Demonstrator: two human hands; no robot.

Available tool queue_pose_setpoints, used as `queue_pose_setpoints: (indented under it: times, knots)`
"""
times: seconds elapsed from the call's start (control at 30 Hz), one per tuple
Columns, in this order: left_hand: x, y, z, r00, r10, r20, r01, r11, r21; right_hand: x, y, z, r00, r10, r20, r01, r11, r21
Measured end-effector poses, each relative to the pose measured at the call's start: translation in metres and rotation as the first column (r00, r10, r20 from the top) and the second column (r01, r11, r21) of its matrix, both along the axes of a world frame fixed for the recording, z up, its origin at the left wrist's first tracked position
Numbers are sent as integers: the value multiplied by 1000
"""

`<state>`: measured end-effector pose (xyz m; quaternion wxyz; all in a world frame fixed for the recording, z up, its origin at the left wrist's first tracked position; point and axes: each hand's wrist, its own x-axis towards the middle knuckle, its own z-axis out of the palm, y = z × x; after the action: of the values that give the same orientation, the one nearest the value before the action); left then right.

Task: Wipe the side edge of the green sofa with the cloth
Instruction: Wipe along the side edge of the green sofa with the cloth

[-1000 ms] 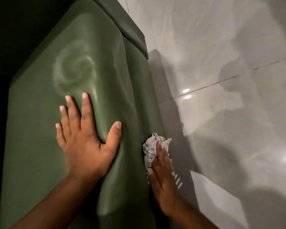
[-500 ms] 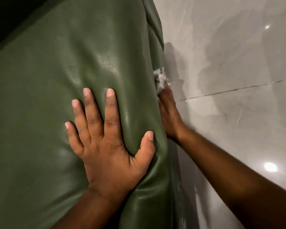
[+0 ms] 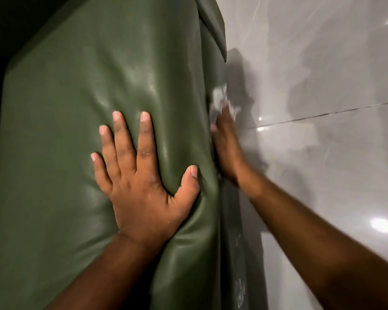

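Observation:
The green leather sofa (image 3: 81, 113) fills the left and middle of the view. My left hand (image 3: 141, 177) lies flat on its top surface with fingers spread, pressing a dent into the padding. My right hand (image 3: 227, 148) reaches down along the sofa's right side edge and presses a crumpled white cloth (image 3: 222, 99) against it. The cloth is blurred and mostly hidden behind my fingers. Pale smears show lower on the side edge (image 3: 238, 283).
A glossy grey tiled floor (image 3: 323, 153) lies right of the sofa, with a dark grout line (image 3: 323, 114) and bright light reflections. A second sofa cushion edge (image 3: 213, 23) sits at the top. The far left is dark.
My right hand has slid the cloth forward along the side edge, away from me. My left hand stays pressed flat on the sofa, and the view has shifted closer.

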<state>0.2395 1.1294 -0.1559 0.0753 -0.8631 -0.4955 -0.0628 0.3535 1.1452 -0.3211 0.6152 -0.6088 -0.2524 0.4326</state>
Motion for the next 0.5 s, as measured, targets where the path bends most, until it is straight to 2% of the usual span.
queue_pose_setpoints:
  times: [0.1, 0.2, 0.33, 0.5]
  knots:
    - [0, -2, 1, 1000, -2, 0, 2, 1000, -13, -56, -74, 1, 999, 16, 36, -18, 999, 48]
    - [2, 0, -1, 1000, -10, 3, 10, 1000, 0, -64, -88, 7, 998, 55, 21, -56, 998, 26]
    - [0, 0, -4, 1000, -13, 6, 13, 999, 30, -31, -52, 7, 995, 59, 80, -64, 996, 69]
    - [2, 0, -2, 1000, -17, 6, 17, 1000, 22, 31, 43, 1, 999, -23, -24, 25, 997, 72]
